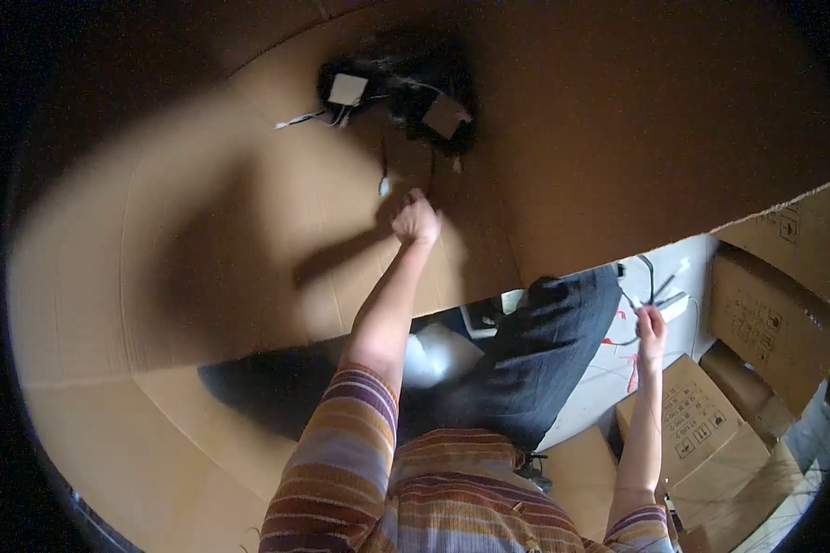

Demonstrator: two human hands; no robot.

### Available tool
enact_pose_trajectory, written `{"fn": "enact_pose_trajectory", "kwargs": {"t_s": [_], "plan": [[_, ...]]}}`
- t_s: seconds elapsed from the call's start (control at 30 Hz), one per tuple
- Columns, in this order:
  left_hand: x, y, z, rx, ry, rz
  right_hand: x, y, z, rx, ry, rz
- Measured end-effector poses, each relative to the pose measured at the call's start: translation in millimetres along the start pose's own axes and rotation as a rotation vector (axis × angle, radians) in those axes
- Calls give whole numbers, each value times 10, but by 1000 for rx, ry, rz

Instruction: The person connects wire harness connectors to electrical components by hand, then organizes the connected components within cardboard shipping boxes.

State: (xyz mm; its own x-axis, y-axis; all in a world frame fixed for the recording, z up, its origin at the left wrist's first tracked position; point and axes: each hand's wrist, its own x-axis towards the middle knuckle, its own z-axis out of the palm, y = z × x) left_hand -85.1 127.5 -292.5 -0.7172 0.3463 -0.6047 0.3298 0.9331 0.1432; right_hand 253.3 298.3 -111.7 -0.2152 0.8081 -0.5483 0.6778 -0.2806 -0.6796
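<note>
I look down into a large open cardboard box (203,276). My left hand (417,222) reaches deep inside it, fingers closed around a thin dark cable (431,177) that runs up to a tangle of black cables (406,92). Two white square adapters (348,89) lie in that tangle at the far end of the box. A small white plug (385,187) hangs on a second thin cable just left of the hand. Outside the box at the right, my right hand (652,324) grips a bunch of black and white cables (662,288) above the pale floor.
The box's near wall (92,442) curves across the lower left. Several smaller closed cardboard boxes (773,318) are stacked at the right, one (696,415) just under my right forearm. My dark-trousered leg (549,355) lies between the arms. Red wires (629,369) trail on the pale floor.
</note>
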Motion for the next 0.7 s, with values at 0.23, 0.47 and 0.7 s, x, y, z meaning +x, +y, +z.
{"fn": "enact_pose_trajectory", "kwargs": {"t_s": [0.23,0.47,0.7], "plan": [[208,14,-36,90,15,72,83,-82,168,-77,-48,117],[134,-33,-131,-57,-156,243,-631,-364,33,-55,-37,134],[604,14,121,359,-224,444,-1011,-566,22,-9,-130,153]]}}
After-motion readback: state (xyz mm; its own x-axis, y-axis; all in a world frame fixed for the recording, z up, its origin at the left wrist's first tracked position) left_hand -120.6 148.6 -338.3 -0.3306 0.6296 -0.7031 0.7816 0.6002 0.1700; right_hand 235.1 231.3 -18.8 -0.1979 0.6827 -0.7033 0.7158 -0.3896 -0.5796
